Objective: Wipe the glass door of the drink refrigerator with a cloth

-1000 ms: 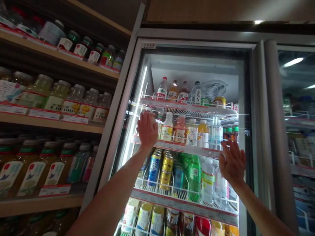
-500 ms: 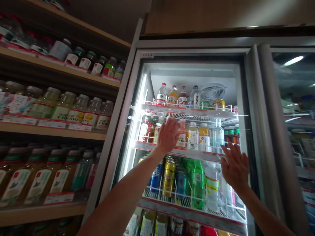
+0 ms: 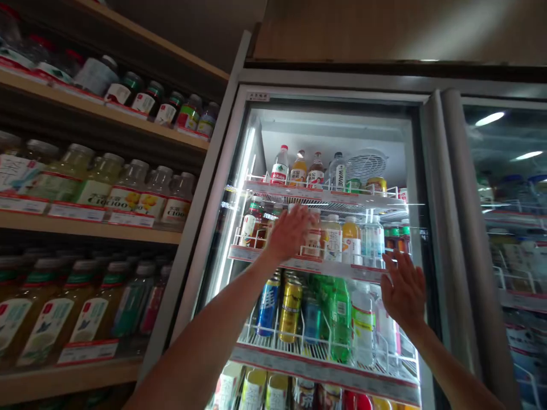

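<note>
Head view: both my arms reach up in front of the cooler point(image 3: 337, 81). Readable text: "WAVE" on a clear bottle point(image 3: 339, 173), cooler's top shelf; "C100" on a pink bottle point(image 3: 315, 234), cooler's middle shelf, partly hidden by my left hand point(image 3: 285, 233); "茶π" on a pale bottle point(image 3: 333, 239), to its right. More "C100" on the juice bottles point(image 3: 154, 196) in the wooden shelving point(image 3: 94, 225) left of the cooler. Sticker point(image 3: 258, 97) at the cooler's upper left corner: print too small.

Grip: left fingers stretched out, smeared by blur, in front of the cooler's middle shelf. My right hand point(image 3: 404, 287) has fingers spread, over the cooler's right part. Contact with anything: can't tell for either hand.

Pink bottle lies behind and just right of my left hand. Green-capped bottles point(image 3: 404, 242) are just above my right fingertips in view, right end of the cooler's middle shelf. Cooler's next shelf down: blue can point(image 3: 268, 306) and gold can point(image 3: 290, 312) below my left hand, green bottle point(image 3: 340, 319) between my hands but lower.
</note>
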A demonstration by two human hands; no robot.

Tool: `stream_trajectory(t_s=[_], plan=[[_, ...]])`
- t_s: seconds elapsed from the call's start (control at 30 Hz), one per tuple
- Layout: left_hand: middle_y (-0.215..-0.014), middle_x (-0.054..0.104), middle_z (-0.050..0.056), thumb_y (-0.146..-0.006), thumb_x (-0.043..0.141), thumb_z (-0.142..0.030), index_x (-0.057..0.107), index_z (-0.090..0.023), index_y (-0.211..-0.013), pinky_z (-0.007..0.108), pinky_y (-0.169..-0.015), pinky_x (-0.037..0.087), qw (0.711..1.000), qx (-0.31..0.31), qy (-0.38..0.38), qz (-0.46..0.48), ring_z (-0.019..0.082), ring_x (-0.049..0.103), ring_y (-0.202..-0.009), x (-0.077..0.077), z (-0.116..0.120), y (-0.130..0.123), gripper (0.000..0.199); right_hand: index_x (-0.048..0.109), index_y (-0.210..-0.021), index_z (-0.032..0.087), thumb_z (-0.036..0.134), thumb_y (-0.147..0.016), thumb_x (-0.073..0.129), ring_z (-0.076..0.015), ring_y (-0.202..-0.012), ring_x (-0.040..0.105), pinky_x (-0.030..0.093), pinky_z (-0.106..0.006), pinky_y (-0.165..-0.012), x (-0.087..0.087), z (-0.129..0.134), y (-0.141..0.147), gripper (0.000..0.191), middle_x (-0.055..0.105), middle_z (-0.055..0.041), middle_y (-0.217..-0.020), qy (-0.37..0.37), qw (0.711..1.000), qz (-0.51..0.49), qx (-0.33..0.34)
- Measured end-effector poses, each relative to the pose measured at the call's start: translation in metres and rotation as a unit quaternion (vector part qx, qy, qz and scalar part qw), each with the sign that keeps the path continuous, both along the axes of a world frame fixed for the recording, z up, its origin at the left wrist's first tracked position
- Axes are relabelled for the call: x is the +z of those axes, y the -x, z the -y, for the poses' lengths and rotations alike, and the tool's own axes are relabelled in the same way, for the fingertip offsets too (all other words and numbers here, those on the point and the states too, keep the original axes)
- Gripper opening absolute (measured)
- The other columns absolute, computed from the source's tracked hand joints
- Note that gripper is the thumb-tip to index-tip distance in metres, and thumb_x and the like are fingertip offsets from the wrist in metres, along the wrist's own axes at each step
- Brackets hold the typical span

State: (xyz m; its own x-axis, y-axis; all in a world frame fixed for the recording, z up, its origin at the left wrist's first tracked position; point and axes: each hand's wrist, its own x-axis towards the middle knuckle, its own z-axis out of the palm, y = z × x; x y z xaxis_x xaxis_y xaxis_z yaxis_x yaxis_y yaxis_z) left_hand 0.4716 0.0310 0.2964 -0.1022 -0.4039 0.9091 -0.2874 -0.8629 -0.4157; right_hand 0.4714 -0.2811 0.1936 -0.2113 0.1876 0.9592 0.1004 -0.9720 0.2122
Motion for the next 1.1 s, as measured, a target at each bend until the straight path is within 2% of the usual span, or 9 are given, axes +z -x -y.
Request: stream_trajectory(t_s=[0.13,0.3,0.37,0.5,0.7,0.83,0.9,1.03,1.1], plan=[[-0.145,0.037,0.014,-0.090,0.032,-0.027,0.041,-0.012,-0.133,0.052,-0.109,0.029,0.975,-0.003,0.223,0.011,0.029,0.021,-0.140,0.004,-0.011,0.000,0.047,0.034,-0.141,0.024,0.024,-0.089,0.040,-0.0278,-0.135,0.033,0.029,-0.050,-0.107,-0.001,-0.002,0.000,0.052,0.037,-0.0099,-0.147,-0.019,1.000,-0.013,0.001],[-0.146,0.039,0.004,-0.090,0.036,-0.029,0.041,-0.020,-0.134,0.040,-0.114,0.025,0.997,-0.008,-0.082,-0.001,0.020,0.021,-0.140,-0.023,0.015,0.001,0.045,0.036,-0.140,0.023,0.026,-0.090,0.039,-0.0277,-0.136,0.033,0.030,-0.050,-0.106,-0.001,-0.002,0.002,0.050,0.036,-0.0107,-0.147,-0.021,1.000,-0.022,-0.003],[-0.144,0.041,0.003,-0.091,0.035,-0.028,0.042,-0.022,-0.133,0.040,-0.114,0.025,0.998,-0.012,-0.056,-0.001,0.019,0.021,-0.140,-0.024,0.007,0.001,0.044,0.036,-0.140,0.023,0.026,-0.091,0.039,-0.0272,-0.136,0.032,0.029,-0.049,-0.106,-0.001,-0.002,0.003,0.050,0.036,-0.0105,-0.147,-0.022,0.999,-0.023,-0.002],[-0.145,0.037,0.014,-0.091,0.030,-0.025,0.038,-0.012,-0.136,0.051,-0.110,0.028,0.985,-0.008,0.171,0.016,0.027,0.019,-0.141,-0.024,-0.009,-0.001,0.047,0.037,-0.140,0.023,0.025,-0.090,0.040,-0.0274,-0.136,0.032,0.029,-0.050,-0.107,0.000,-0.002,0.004,0.050,0.037,-0.0106,-0.147,-0.025,0.999,-0.020,0.003],[-0.143,0.042,0.001,-0.090,0.037,-0.029,0.043,-0.024,-0.133,0.038,-0.112,0.029,0.997,-0.008,-0.072,-0.003,0.018,0.024,-0.139,-0.057,0.027,0.005,0.044,0.038,-0.140,0.022,0.025,-0.089,0.041,-0.0276,-0.136,0.032,0.028,-0.050,-0.107,0.000,0.000,0.003,0.050,0.035,-0.0107,-0.148,-0.024,0.999,-0.029,0.011],[-0.145,0.039,0.008,-0.090,0.033,-0.024,0.041,-0.018,-0.135,0.048,-0.112,0.028,0.984,-0.009,0.178,-0.005,0.025,0.021,-0.140,-0.047,-0.001,0.008,0.046,0.040,-0.138,0.021,0.027,-0.090,0.040,-0.0274,-0.136,0.032,0.029,-0.049,-0.107,0.000,0.000,0.003,0.049,0.039,-0.0115,-0.145,-0.026,0.999,-0.030,0.015],[-0.145,0.037,0.011,-0.090,0.034,-0.024,0.037,-0.014,-0.138,0.048,-0.112,0.027,0.975,-0.013,0.221,-0.009,0.026,0.020,-0.141,-0.051,-0.002,0.008,0.049,0.040,-0.138,0.022,0.028,-0.090,0.039,-0.0271,-0.137,0.031,0.028,-0.050,-0.107,0.000,0.000,0.003,0.049,0.039,-0.0112,-0.145,-0.028,0.999,-0.032,0.015],[-0.145,0.039,0.005,-0.089,0.037,-0.026,0.035,-0.020,-0.139,0.041,-0.112,0.028,0.998,-0.017,-0.045,-0.028,0.020,0.022,-0.140,-0.079,0.035,0.008,0.050,0.041,-0.137,0.021,0.028,-0.089,0.040,-0.0276,-0.136,0.032,0.028,-0.050,-0.107,0.000,0.001,0.003,0.049,0.038,-0.0107,-0.146,-0.030,0.999,-0.032,0.019],[-0.145,0.040,0.004,-0.090,0.038,-0.027,0.036,-0.021,-0.138,0.040,-0.113,0.028,0.996,-0.022,-0.079,-0.024,0.018,0.022,-0.140,-0.081,0.048,0.008,0.049,0.040,-0.138,0.021,0.028,-0.089,0.041,-0.0279,-0.135,0.034,0.029,-0.051,-0.107,0.000,0.002,0.002,0.049,0.039,-0.0112,-0.145,-0.027,0.999,-0.030,0.024]])
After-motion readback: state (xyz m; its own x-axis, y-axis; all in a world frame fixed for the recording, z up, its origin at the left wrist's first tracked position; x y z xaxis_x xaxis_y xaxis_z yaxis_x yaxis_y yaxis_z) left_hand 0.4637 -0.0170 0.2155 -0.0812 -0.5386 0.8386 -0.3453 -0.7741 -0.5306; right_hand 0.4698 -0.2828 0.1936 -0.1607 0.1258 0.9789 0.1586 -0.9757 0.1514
